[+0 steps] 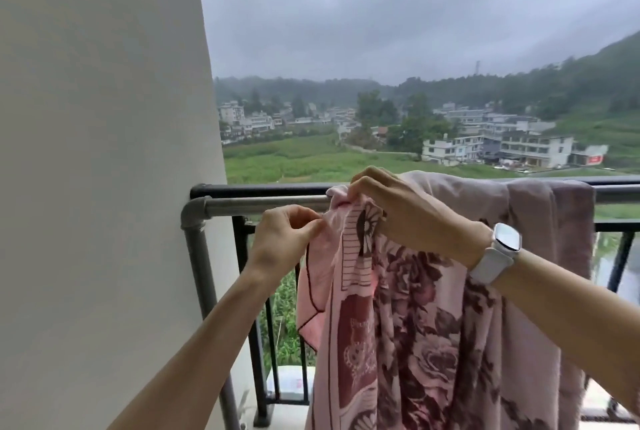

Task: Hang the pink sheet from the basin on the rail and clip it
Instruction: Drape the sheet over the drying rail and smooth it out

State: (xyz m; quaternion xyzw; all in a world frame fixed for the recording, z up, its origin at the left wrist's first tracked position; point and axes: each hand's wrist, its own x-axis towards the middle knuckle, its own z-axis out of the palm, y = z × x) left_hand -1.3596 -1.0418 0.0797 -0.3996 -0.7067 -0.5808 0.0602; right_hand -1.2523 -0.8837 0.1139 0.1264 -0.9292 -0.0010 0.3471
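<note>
Here, setting: a balcony beside a white wall (104, 152), looking over fields and houses under grey sky.
Rail: the grey metal rail (263, 205) runs just inside the black railing (256, 190).
Sheet: the pink floral sheet (415, 325) hangs over the rail, right of its bare left end.
Left hand (282, 239): fingers pinch the sheet's left edge.
Right hand (405, 211): fingers curl around bunched cloth at the rail; white watch (504, 242) on the wrist.

White wall (97, 152) on your left, black balcony railing (263, 189) behind the rod, dusty mauve blanket (554, 221) draped on your right, white watch (506, 239), green field (298, 161), village buildings (533, 149), wooded hills (519, 86), overcast sky (381, 7).
</note>
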